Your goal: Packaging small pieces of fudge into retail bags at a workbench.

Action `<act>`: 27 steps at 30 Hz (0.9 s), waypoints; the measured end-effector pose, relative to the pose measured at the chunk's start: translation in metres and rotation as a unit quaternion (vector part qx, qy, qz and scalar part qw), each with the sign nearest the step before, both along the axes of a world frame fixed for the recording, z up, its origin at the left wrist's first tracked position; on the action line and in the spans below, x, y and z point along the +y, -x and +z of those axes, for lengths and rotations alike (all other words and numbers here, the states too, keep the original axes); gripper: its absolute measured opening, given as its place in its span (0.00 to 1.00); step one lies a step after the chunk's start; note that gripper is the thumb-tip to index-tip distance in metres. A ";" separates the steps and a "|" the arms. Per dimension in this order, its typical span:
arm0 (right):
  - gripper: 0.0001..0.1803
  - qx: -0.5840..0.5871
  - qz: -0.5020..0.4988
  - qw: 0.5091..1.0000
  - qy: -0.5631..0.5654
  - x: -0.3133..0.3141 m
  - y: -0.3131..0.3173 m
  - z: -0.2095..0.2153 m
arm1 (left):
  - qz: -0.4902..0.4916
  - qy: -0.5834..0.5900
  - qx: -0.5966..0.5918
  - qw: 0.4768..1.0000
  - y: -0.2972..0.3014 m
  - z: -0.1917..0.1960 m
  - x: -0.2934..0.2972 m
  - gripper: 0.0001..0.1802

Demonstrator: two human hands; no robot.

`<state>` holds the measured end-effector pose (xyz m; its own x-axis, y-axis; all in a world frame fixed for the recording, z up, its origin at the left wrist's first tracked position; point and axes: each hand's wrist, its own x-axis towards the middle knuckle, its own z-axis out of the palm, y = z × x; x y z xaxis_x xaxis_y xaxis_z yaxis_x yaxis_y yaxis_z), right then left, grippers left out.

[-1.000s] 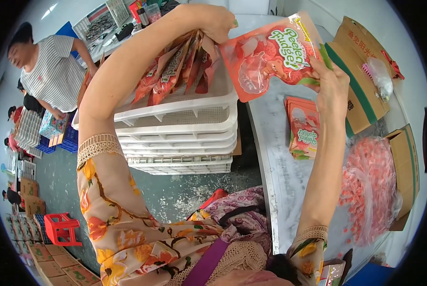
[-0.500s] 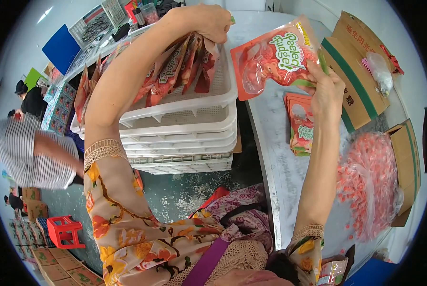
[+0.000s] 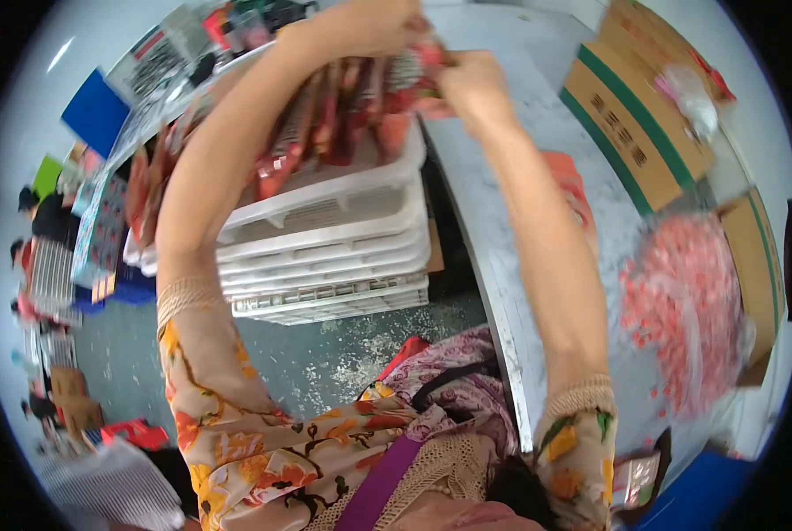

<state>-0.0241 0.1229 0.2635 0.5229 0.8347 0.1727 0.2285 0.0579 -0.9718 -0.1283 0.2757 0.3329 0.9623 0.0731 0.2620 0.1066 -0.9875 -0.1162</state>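
Note:
At the right end of the top white tray, my right hand (image 3: 477,87) is closed on a red candy pouch (image 3: 416,78), which is blurred by motion. My left hand (image 3: 374,25) reaches over the tray with bent fingers that meet the pouch's upper part; what they grip is smeared. Below it, several red candy pouches (image 3: 312,119) stand upright in a row in the white tray (image 3: 352,202). Under my right forearm, a stack of flat red pouches (image 3: 566,181) on the table is partly hidden.
Several white trays (image 3: 343,288) are stacked beside the metal-topped table (image 3: 502,221). To the right lie a heap of wrapped pink candies (image 3: 679,310) and open cardboard boxes (image 3: 635,124). A blue panel (image 3: 97,113) stands at the far left. People are in the left background.
My right hand has swung left from over the table, bringing the pouch to the tray's right end beside my left hand. A person in stripes at left has moved.

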 end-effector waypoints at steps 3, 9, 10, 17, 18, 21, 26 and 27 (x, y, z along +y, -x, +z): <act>0.17 -0.069 -0.029 0.997 -0.001 0.049 -0.015 -0.055 | 0.041 -0.086 0.041 0.995 -0.007 0.004 -0.007 0.13; 0.10 0.037 -0.028 0.996 -0.077 0.048 0.010 -0.071 | 0.022 -0.046 0.051 0.997 -0.001 -0.018 -0.050 0.13; 0.11 0.087 0.020 0.994 -0.071 0.037 0.022 -0.067 | 0.014 -0.025 0.079 0.996 0.008 -0.018 -0.051 0.14; 0.18 -0.058 0.057 0.995 -0.053 -0.026 -0.017 -0.077 | 0.136 -0.039 0.150 0.978 -0.017 -0.033 -0.068 0.14; 0.20 -0.108 -0.049 0.985 -0.128 -0.050 -0.032 -0.101 | 0.121 -0.032 0.156 0.980 -0.023 -0.038 -0.072 0.14; 0.21 -0.057 -0.135 0.988 -0.054 -0.189 -0.071 -0.126 | 0.131 -0.136 0.105 0.976 0.026 -0.029 -0.091 0.14; 0.17 -0.417 -0.446 0.781 0.134 -0.440 -0.200 -0.254 | 0.013 -0.253 -0.076 0.964 0.014 -0.042 -0.171 0.17; 0.17 -0.500 -0.444 0.729 0.143 -0.459 -0.209 -0.262 | -0.009 -0.176 -0.057 0.983 0.009 -0.045 -0.201 0.16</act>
<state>0.1853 -0.3358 0.0017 0.6115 0.3194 0.7239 0.6551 -0.7176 -0.2367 -0.1373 0.0748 0.2883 0.9253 -0.0576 0.3749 0.1223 -0.8903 -0.4386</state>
